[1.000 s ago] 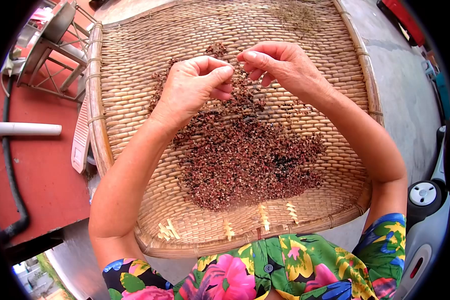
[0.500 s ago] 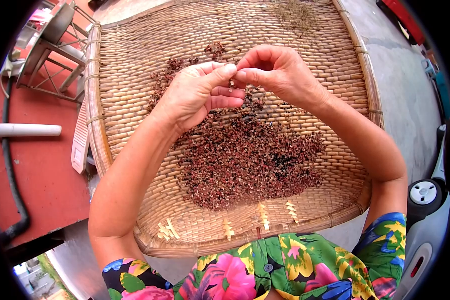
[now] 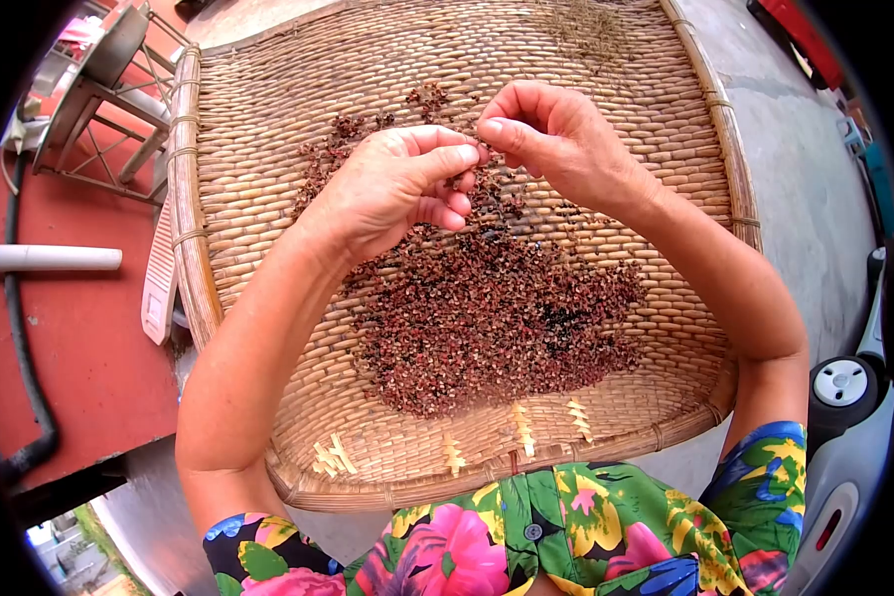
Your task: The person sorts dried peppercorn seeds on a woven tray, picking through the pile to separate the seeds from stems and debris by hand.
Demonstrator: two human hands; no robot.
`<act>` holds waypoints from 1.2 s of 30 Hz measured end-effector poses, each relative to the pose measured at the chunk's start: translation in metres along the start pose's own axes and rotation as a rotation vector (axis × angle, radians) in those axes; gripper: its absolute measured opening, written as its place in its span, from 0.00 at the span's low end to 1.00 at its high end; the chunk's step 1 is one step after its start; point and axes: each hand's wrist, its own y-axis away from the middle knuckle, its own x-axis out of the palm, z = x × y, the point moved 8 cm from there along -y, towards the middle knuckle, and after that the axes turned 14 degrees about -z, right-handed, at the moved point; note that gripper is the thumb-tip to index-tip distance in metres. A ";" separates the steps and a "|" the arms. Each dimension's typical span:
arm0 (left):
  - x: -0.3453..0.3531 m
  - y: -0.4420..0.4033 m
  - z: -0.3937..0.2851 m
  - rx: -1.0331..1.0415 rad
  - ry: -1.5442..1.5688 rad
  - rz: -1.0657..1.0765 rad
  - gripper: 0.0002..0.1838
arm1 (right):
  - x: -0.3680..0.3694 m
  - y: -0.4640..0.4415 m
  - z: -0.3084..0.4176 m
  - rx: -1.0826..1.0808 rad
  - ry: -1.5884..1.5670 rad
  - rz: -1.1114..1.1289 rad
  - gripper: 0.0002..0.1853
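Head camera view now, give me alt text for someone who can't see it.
A person's left hand and right hand, fingertips close together, above a woven tray spread with small reddish-brown and black pieces. A red surface shows at left, a wheel at right.

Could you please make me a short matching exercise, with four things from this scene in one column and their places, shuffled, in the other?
Things
1. Reddish-brown pile
2. White tube
3. Left hand
4. Wheel

Places
A. Near the picture's right edge
B. Above the woven tray, fingertips close to those of the right hand
C. Spread on the woven tray
D. Against the red surface at the picture's left

Right pairs: 1-C, 2-D, 3-B, 4-A
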 end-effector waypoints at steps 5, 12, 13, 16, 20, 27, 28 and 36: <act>0.007 0.008 0.000 -0.050 -0.007 0.083 0.09 | 0.002 0.003 -0.012 0.190 -0.023 -0.056 0.10; 0.003 0.004 0.005 -0.074 -0.050 0.102 0.10 | -0.004 0.001 -0.024 0.329 -0.069 -0.162 0.10; 0.002 0.004 0.005 -0.078 -0.064 0.102 0.10 | -0.004 0.001 -0.026 0.329 -0.068 -0.162 0.10; -0.002 0.004 0.005 -0.093 -0.032 0.066 0.11 | -0.002 0.001 -0.031 0.303 -0.030 -0.140 0.10; -0.002 0.008 0.000 -0.115 -0.136 0.109 0.11 | 0.000 0.002 -0.031 0.332 -0.060 -0.133 0.10; -0.017 -0.001 -0.004 -0.028 -0.063 0.026 0.11 | -0.013 -0.006 -0.029 0.278 -0.008 -0.157 0.11; -0.019 -0.004 -0.003 -0.020 -0.032 -0.001 0.14 | -0.009 -0.005 -0.026 0.241 0.011 -0.135 0.11; -0.012 -0.010 -0.002 0.096 0.010 -0.050 0.13 | 0.005 0.002 -0.020 0.204 0.078 -0.001 0.11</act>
